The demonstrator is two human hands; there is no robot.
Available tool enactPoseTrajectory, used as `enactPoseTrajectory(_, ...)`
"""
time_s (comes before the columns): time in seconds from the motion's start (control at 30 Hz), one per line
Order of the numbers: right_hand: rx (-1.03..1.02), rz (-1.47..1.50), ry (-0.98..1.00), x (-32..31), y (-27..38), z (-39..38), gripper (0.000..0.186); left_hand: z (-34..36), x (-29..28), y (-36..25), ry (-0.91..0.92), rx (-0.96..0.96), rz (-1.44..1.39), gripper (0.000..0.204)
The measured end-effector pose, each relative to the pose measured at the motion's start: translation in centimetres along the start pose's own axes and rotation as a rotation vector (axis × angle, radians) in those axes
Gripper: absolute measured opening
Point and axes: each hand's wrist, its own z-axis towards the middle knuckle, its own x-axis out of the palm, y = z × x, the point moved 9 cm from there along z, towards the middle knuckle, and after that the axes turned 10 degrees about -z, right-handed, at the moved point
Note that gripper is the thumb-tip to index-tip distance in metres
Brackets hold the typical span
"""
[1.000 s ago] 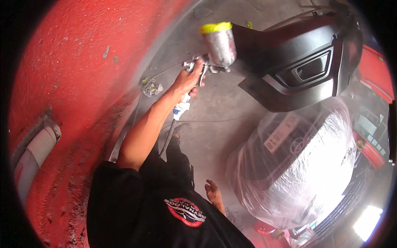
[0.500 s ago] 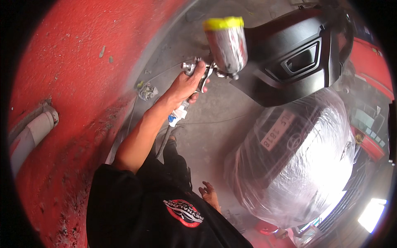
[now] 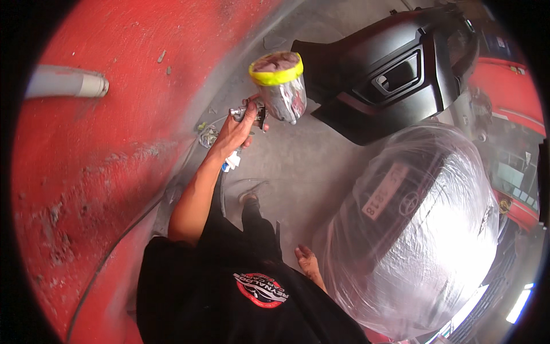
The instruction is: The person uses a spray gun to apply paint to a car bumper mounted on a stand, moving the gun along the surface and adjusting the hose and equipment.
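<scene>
My left hand, its arm stretched forward, is closed around the handle of a spray gun. The gun's silver, paint-streaked cup has a bright yellow band round its top. Below that hand hangs a white and blue piece, its kind unclear. To the right of the gun is a black plastic bumper with a framed recess; the cup is apart from it. Low in front of my body, my right hand holds nothing, its fingers loosely extended beside a plastic-wrapped car.
A rough red wall runs along the left, with a pale pipe sticking out. A dark hose lies along its lower part. Crumpled scrap rests on the grey floor. Another red vehicle part shows far right.
The spray gun in my left hand has swung left and away from the bumper, its cup now showing its top. My view has shifted, and my right hand appears slightly farther right.
</scene>
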Motion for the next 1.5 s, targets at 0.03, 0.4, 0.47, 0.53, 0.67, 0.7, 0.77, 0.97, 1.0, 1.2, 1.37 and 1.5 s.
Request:
enactPoseTrajectory(0.03, 0.003, -0.032, -0.015, -1.1, -0.5, -0.3, 0.055, 0.4, 0.1, 0.8, 0.000, 0.008, -0.002, 0.070)
enactPoseTrajectory(0.4, 0.033, -0.114, -0.132, -3.0, -15.2, -0.6, 0.052, 4.2, -7.5, 10.8, -0.735, 0.266, 0.202, 0.068)
enactPoseTrajectory(0.47, 0.044, -0.127, -0.202, -2.8, -14.9, -2.0, 0.052, 3.7, -7.4, 11.3, -0.811, 0.277, 0.231, 0.069)
enactPoseTrajectory(0.53, 0.046, -0.053, -0.234, -1.7, -15.9, -1.7, 0.052, 2.1, -4.9, 9.7, -0.814, 0.196, 0.210, 0.069)
enactPoseTrajectory(0.67, 0.006, -0.080, -0.171, -4.0, -10.2, -2.8, 0.053, 0.3, -2.3, 7.9, -0.667, 0.077, 0.128, 0.064)
enactPoseTrajectory(0.7, 0.001, -0.100, -0.176, -4.5, -10.4, -2.4, 0.053, -0.3, -1.2, 7.0, -0.619, 0.113, 0.110, 0.062)
enactPoseTrajectory(0.77, -0.009, -0.134, -0.182, -5.0, -10.8, -1.5, 0.053, -1.8, 1.0, 5.1, -0.522, 0.183, 0.081, 0.059)
enactPoseTrajectory(0.97, -0.078, -0.007, -0.136, -4.7, -10.8, -0.4, 0.051, -4.4, 7.5, -0.8, 0.011, 0.252, -0.022, 0.055)
enactPoseTrajectory(1.0, -0.082, -0.001, -0.138, -4.7, -10.8, -0.3, 0.051, -4.1, 7.1, -1.2, -0.029, 0.254, -0.009, 0.055)
enactPoseTrajectory(1.2, -0.052, 0.158, -0.199, -5.6, -8.3, -0.3, 0.053, 2.1, 0.6, -3.2, -0.417, 0.234, 0.054, 0.059)
enactPoseTrajectory(1.37, -0.014, 0.130, -0.354, -2.7, -13.4, 0.8, 0.053, 7.3, -3.6, -3.3, -0.714, 0.154, 0.188, 0.073)
enactPoseTrajectory(1.5, 0.064, 0.175, -0.358, -2.8, -10.5, -1.1, 0.049, 8.2, -5.7, -3.2, -0.841, 0.185, 0.300, 0.071)
